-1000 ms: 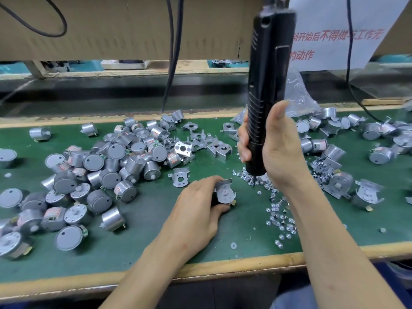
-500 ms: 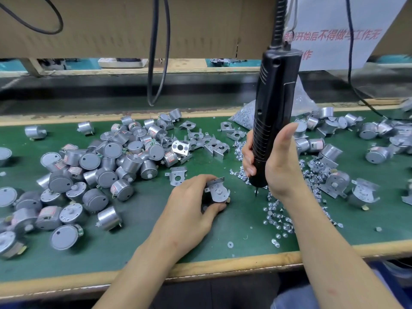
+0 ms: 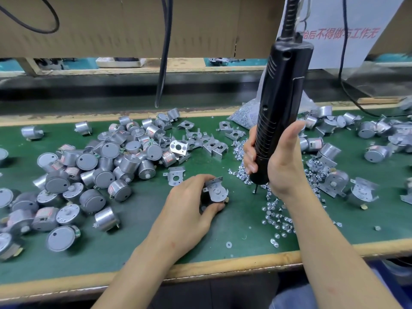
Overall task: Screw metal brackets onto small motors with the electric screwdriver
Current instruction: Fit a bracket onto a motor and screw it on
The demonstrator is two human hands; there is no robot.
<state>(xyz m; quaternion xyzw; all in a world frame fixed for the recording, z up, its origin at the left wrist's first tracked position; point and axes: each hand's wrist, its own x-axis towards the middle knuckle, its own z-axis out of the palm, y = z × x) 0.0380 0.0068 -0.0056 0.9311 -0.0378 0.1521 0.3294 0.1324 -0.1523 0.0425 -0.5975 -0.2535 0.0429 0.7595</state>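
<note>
This is a factory assembly bench: a long worktop [image 3: 138,246] covered in green matting with a worn wooden edge, heaped with dozens of identical small motors [image 3: 107,161], loose metal brackets [image 3: 211,146] and a scatter of screws [image 3: 274,217] near a clear bag [image 3: 245,114] of more. A black electric screwdriver [image 3: 281,103] has a ribbed lead running up out of sight, a cable [image 3: 165,52] dangles over a dark strip [image 3: 89,94] behind the bench, and cardboard [image 3: 111,25] and a printed notice [image 3: 341,34] in red Chinese characters hang along the far side
</note>
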